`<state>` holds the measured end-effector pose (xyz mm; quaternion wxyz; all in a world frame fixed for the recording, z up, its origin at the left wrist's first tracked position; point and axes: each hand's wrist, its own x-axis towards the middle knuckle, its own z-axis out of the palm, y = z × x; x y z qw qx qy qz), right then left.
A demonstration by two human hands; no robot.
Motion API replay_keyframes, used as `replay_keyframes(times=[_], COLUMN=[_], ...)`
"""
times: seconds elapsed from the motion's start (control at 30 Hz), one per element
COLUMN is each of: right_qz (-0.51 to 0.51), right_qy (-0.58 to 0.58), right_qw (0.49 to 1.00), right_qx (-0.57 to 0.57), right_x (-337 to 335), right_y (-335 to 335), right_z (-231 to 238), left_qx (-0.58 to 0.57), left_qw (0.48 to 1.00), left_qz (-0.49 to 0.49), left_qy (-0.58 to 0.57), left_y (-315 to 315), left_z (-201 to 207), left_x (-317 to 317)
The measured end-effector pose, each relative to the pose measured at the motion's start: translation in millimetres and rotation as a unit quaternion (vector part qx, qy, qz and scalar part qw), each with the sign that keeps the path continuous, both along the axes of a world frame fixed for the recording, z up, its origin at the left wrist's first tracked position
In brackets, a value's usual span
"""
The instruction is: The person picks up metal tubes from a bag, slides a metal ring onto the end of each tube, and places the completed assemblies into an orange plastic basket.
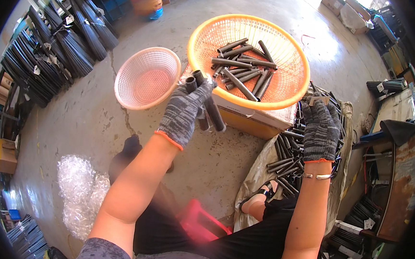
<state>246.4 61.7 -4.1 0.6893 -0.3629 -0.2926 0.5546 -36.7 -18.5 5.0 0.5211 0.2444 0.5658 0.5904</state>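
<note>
My left hand [182, 111], in a grey knitted glove with an orange cuff, is closed around two short black tubes [214, 114]. They tilt side by side, in front of the large basket. My right hand [321, 132], gloved the same way, is raised over the heap of tubes at the right. Its fingers are closed on a small flat tan piece [319, 100], whose kind I cannot make out. An orange-rimmed plastic basket [294, 90] holds several short dark tubes [243, 64] lying crisscross. Under the basket is a cardboard box [251, 125].
A smaller pink basket [148, 77] sits on the floor at the left. Many loose tubes [289, 166] lie on a tan sheet [257, 181] by my foot. Clear plastic wrap [80, 188] lies lower left. Long bundled rods [54, 46] stand at the far left. A red stool [203, 223] shows beneath me.
</note>
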Motion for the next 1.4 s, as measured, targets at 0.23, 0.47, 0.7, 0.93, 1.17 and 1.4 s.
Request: replay_keyframes(times=[0.23,0.47,0.7,0.93,1.17,1.4], right_qz=[0.028,0.032,0.040,0.049,0.073,0.060], right_qy=[0.051,0.070,0.051,0.040,0.068,0.064], right_qw=[0.998,0.997,0.998,0.998,0.995,0.996], right_qx=[0.007,-0.004,-0.028,-0.020,0.009,-0.015], right_x=[3,5,-5,-11,-9,-14], right_y=[5,3,-4,-11,-7,-10], right_z=[-1,3,11,16,10,14], left_qx=[-0.069,0.030,0.140,0.232,0.073,0.099], left_qw=[0.959,0.945,0.978,0.967,0.995,0.976], left_qz=[-0.269,-0.319,-0.059,-0.064,0.006,-0.023], left_qy=[0.063,0.071,-0.144,0.080,-0.062,0.190], left_y=[-15,-12,20,22,11,10], left_z=[22,0,-13,-45,-8,4], left_x=[15,23,17,11,14,7])
